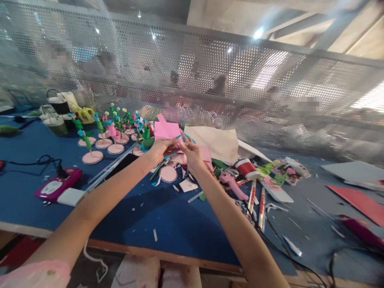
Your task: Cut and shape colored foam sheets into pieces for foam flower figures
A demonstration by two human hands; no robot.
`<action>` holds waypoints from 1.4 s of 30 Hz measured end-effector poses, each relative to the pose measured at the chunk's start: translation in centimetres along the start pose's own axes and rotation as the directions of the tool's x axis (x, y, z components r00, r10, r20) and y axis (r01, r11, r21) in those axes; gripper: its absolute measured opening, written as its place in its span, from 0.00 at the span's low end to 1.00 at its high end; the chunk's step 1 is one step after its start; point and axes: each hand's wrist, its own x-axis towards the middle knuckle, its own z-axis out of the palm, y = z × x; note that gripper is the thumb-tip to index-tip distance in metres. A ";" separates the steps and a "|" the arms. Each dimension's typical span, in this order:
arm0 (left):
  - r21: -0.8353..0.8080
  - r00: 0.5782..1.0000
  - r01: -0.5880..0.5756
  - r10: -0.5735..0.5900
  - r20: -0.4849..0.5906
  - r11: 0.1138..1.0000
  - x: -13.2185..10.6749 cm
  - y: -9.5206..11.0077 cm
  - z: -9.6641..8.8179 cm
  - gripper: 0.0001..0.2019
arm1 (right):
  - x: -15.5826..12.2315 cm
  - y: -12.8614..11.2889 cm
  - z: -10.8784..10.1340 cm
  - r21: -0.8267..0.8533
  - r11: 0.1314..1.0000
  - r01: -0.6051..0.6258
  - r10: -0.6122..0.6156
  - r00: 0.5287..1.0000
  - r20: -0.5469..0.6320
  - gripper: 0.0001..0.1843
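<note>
Above the cluttered middle of the table, my left hand (162,150) and my right hand (191,151) meet with bent fingers pressed together. Thin blue slivers (189,138) and a bit of pink show at the fingertips; what the fingers pinch is too small to make out. Just behind my left hand is a pink paper sheet (167,130). A beige sheet (214,142) lies beyond my right hand. Below the hands are a round pale pink disc (168,174) and small paper scraps. Left of them stand several paper-flower stems on pink round bases (92,157).
A pink glue gun (234,186), a red-and-white roll (247,169) and green scissors (277,179) lie right of the hands. On the left is a purple power strip (58,185) with a cable. A perforated metal panel (192,72) rises behind the table.
</note>
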 end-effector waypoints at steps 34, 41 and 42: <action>0.554 0.873 -0.438 0.483 0.072 0.708 1.9 0.4 -1.5 0.14 | -0.7 0.0 0.8 0.088 0.971 -0.224 0.228 0.973 -0.037 0.23; 0.691 0.689 -0.637 0.655 0.311 0.342 0.1 1.2 -1.0 0.15 | 0.1 -1.9 -0.2 0.036 0.864 -0.502 0.503 0.864 -0.028 0.40; 0.692 0.686 -0.646 0.643 0.340 0.322 0.0 1.0 -1.0 0.14 | 0.2 -2.2 -0.4 0.051 0.838 -0.543 0.544 0.839 -0.007 0.42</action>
